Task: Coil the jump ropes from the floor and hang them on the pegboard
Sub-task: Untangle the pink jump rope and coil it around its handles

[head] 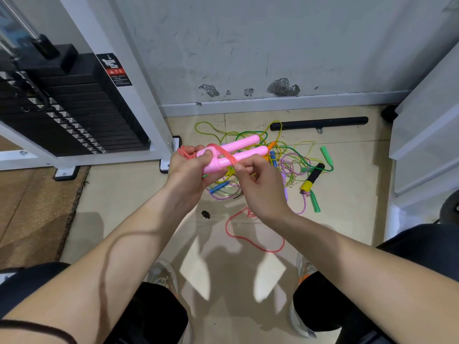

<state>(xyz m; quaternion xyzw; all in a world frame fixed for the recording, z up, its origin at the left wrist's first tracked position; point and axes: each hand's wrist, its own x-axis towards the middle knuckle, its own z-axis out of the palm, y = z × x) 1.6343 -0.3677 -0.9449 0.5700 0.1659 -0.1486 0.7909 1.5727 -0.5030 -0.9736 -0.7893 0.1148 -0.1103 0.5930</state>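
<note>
From your head camera, you stand on a tiled floor [119, 207] hemmed in on three sides. The white frame [139, 95] of a weight machine and its black weight stack [74, 108] are to your left, a scuffed wall [273, 45] is ahead, and a white cabinet [427, 135] is to your right. A brown mat [32, 207] edges the tiles at far left. The open tiles run from your shoes [164, 274] to the wall. A tangled pile of jump ropes [290, 157] fills the middle of them, with a black bar [319, 123] lying along the wall behind it.

You hold two pink handles [241, 150] side by side above the pile. Their long axis runs from lower left to upper right, free ends pointing away from you toward the wall. Your left hand [191, 170] grips their near ends, fingers curled beneath and thumb pressed on top. A red cord [223, 154] is bunched at that fist, and one turn of it crosses over both handles. Your right hand [260, 192] sits just beside the handles on their near side. Its thumb and forefinger pinch the cord where it comes off them. The rest of the cord loops on the floor before your feet.
</note>
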